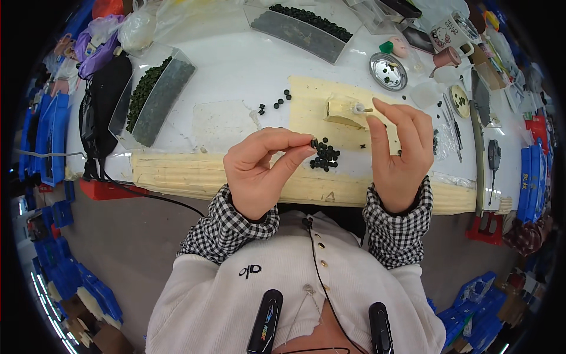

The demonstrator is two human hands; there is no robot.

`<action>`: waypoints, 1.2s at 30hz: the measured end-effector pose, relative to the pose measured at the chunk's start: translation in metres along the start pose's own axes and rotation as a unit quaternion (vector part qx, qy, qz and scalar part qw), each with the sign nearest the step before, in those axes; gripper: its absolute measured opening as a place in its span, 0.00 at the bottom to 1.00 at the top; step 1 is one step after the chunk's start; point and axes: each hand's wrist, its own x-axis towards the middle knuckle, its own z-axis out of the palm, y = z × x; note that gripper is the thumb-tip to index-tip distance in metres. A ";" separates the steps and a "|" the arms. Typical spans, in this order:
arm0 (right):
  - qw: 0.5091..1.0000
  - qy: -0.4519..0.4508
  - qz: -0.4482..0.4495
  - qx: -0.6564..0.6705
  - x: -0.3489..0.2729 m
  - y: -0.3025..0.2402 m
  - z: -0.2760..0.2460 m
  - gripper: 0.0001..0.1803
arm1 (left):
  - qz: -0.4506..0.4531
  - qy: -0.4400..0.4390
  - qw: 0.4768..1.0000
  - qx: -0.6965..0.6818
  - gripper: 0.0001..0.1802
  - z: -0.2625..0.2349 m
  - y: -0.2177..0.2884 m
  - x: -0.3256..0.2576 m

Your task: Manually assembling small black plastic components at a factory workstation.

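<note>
My left hand (pixel 253 168) is closed in a pinch on a small dark round piece (pixel 313 143), held over a loose pile of similar dark pieces (pixel 326 156) near the table's front edge. My right hand (pixel 401 147) has its thumb and forefinger apart, with nothing seen gripped between them. Close to those fingertips, a short thin peg (pixel 368 110) sticks out of a white knob on the side of a small cream-coloured block (pixel 343 113). Whether a finger touches the peg, I cannot tell. The block rests on a pale yellow sheet (pixel 303 97).
Clear bins of dark green pieces stand at the left (pixel 168 97) and the back (pixel 300 32). A round metal dish (pixel 388 72), a pink cup (pixel 446 57) and tweezers (pixel 453 121) lie to the right. Several loose pieces (pixel 277 105) lie left of the sheet. A black bag (pixel 106 112) sits at the far left.
</note>
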 end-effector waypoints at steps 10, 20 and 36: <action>0.964 -0.103 0.070 0.236 -0.019 -0.039 -0.003 0.14 | 0.016 -0.027 0.999 -0.027 0.11 -0.001 0.003 0.001; 0.961 -0.090 0.075 0.252 -0.027 -0.040 0.002 0.15 | 0.009 -0.042 0.998 -0.045 0.11 -0.001 0.004 0.000; 0.979 -0.058 0.019 0.193 -0.030 -0.038 0.004 0.17 | -0.026 -0.052 0.995 -0.087 0.12 0.001 0.000 -0.001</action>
